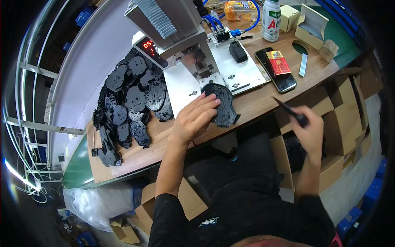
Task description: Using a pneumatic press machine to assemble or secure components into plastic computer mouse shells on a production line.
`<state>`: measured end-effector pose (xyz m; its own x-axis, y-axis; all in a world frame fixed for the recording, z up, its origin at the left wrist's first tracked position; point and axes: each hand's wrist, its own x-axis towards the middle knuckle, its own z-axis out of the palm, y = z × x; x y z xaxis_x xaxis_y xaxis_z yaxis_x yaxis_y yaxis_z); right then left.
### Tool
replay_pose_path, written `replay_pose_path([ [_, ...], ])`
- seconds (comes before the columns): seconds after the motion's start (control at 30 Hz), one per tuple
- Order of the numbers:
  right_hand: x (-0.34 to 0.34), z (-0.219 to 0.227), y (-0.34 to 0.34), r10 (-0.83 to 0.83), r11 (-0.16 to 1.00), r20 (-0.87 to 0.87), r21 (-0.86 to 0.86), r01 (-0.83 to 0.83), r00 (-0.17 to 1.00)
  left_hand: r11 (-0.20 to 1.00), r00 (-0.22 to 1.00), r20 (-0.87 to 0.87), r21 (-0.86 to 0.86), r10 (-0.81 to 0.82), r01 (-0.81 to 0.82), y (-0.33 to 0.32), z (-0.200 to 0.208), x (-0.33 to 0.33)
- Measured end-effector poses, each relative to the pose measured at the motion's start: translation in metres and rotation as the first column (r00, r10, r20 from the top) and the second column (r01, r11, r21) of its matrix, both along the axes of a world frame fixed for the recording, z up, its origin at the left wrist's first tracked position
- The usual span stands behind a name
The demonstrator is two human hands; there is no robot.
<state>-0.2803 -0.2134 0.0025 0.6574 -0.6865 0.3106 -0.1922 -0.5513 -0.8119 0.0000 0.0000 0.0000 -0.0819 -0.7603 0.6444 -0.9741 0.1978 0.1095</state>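
A flat black molded plastic part [224, 107] lies at the front of the press plate, jutting toward the table's near edge. My left hand [195, 119] grips it from its left side, fingers laid across its top face. Off to the right, over the cardboard boxes, my right hand [308, 129] is closed on another dark plastic piece [290, 110], seen edge-on as a thin pointed shape and partly blurred. The bench press [197, 57] with a lit red display stands just beyond my left hand, on a white base plate [181, 92].
Many similar black parts [135, 99] are heaped left of the press. A phone [286, 84] with a red box [278, 64] on it, a white bottle [271, 20] and small open cartons [311, 29] sit at the right. Cardboard boxes [345, 127] stand beside the table's right end.
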Motion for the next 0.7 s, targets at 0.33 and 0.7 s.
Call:
replay_pose_path([
  [0.33,-0.189,-0.164,-0.033,-0.451,0.889,-0.568,-0.349,0.295,0.688,0.999,0.997,-0.080,0.039,0.021,-0.018,-0.018,-0.014,0.031],
  [0.7,0.081,0.000,0.013,0.383,0.908,0.062,-0.206,-0.364,0.922,0.999,0.979,-0.203,0.030,-0.025,0.032,-0.023,-0.028,0.033],
])
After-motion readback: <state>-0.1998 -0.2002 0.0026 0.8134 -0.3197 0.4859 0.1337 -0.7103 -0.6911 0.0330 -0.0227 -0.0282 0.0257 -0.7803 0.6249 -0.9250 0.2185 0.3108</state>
